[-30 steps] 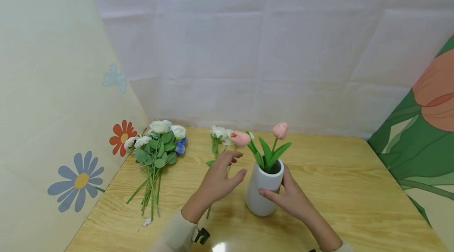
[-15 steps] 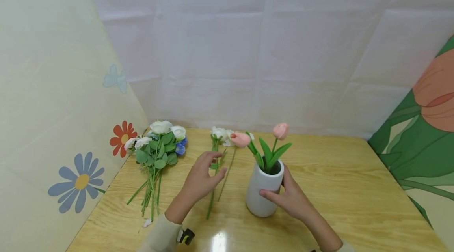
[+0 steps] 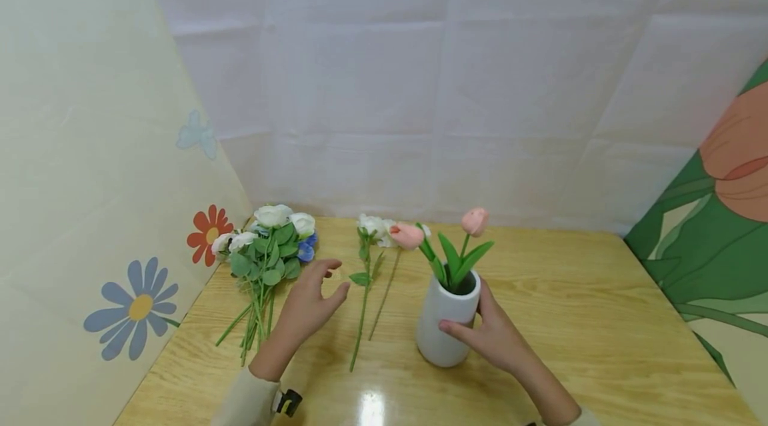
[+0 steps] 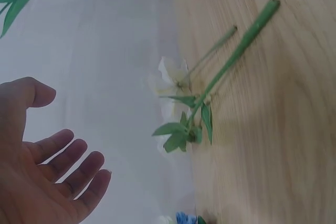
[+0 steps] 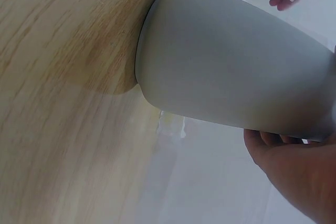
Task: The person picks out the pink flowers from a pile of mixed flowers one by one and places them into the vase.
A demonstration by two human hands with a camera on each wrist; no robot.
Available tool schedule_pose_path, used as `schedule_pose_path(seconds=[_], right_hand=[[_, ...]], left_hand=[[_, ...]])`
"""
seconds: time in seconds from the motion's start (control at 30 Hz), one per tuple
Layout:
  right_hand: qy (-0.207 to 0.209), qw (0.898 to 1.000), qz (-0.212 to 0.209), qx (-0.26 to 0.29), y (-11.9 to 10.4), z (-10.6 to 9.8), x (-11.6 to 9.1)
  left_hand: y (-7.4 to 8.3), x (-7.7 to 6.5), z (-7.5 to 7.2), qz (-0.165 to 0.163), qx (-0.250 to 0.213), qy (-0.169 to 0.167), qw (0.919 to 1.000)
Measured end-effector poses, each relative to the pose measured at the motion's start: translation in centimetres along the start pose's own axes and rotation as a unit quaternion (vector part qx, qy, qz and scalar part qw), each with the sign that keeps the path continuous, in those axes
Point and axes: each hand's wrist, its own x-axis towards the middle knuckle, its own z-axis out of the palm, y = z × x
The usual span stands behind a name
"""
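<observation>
A white vase (image 3: 445, 326) stands on the table, seen up close in the right wrist view. My right hand (image 3: 495, 336) grips it near the top, thumb in front and fingers behind. Two pink tulips (image 3: 475, 221) with green leaves rise from its mouth. My left hand (image 3: 309, 306) hovers with fingers apart and slightly bent, holding nothing. It is between a bunch of white and blue flowers (image 3: 270, 249) on the left and loose white-flowered stems (image 3: 362, 306) lying to its right. In the left wrist view those stems (image 4: 226, 66) lie beyond the fingers.
The wooden table (image 3: 576, 319) reaches back to a white cloth backdrop (image 3: 360, 79). On the left stands a pale panel (image 3: 90, 146) with printed flowers, and on the right another panel (image 3: 720, 246) with a large printed tulip.
My left hand has moved left, away from the vase and past the loose white-flowered stems, toward the bunch. My right hand has kept its grip on the vase, which has stayed in place.
</observation>
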Motion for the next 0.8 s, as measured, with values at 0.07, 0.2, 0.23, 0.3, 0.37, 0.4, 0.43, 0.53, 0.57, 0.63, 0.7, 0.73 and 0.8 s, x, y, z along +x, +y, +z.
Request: schedule_pose_path(seconds=[0.07, 0.2, 0.23, 0.3, 0.37, 0.4, 0.43, 0.53, 0.57, 0.63, 0.7, 0.73, 0.8], right_hand=[[0.001, 1.0, -0.002, -0.002, 0.0, -0.1, 0.0], [0.005, 1.0, -0.011, -0.002, 0.0, -0.1, 0.0], [0.005, 1.0, -0.014, -0.001, 0.1, -0.1, 0.0], [0.007, 1.0, -0.018, 0.002, 0.1, 0.0, -0.1], [0.007, 1.0, -0.018, 0.005, 0.1, 0.1, -0.1], [0.007, 1.0, -0.015, 0.006, 0.1, 0.1, -0.1], [0.006, 1.0, -0.013, 0.007, 0.1, 0.1, -0.1], [0.001, 1.0, -0.003, 0.008, 0.1, 0.1, -0.1], [0.0, 1.0, 0.0, 0.009, 0.1, 0.1, -0.1], [-0.003, 1.0, 0.004, 0.009, 0.0, 0.0, -0.1], [-0.005, 1.0, 0.006, 0.01, 0.0, 0.0, -0.1], [-0.006, 1.0, 0.007, 0.01, -0.1, -0.1, -0.1], [-0.008, 1.0, 0.009, 0.011, -0.1, -0.1, -0.1]], left_hand=[[-0.3, -0.1, -0.3, 0.003, 0.008, 0.008, 0.9999], [-1.1, -0.3, -0.9, 0.008, 0.033, 0.028, 0.999], [-1.3, -0.3, -1.1, 0.007, 0.04, 0.031, 0.9987], [-1.7, -0.4, -1.3, -0.003, 0.055, 0.036, 0.9979], [-2.2, -0.5, -1.6, -0.019, 0.065, 0.035, 0.9971], [-2.5, -0.5, -1.8, -0.031, 0.071, 0.035, 0.9964], [-2.8, -0.5, -2.0, -0.042, 0.078, 0.033, 0.9955], [-3.6, -0.7, -2.7, -0.072, 0.099, 0.032, 0.992], [-3.9, -0.7, -2.9, -0.079, 0.106, 0.033, 0.9907], [-4.3, -0.8, -3.4, -0.094, 0.117, 0.035, 0.988], [-4.7, -0.9, -3.8, -0.107, 0.121, 0.035, 0.9862], [-4.9, -0.8, -4.0, -0.113, 0.121, 0.035, 0.9856], [-5.2, -0.8, -4.3, -0.122, 0.125, 0.031, 0.9842]])
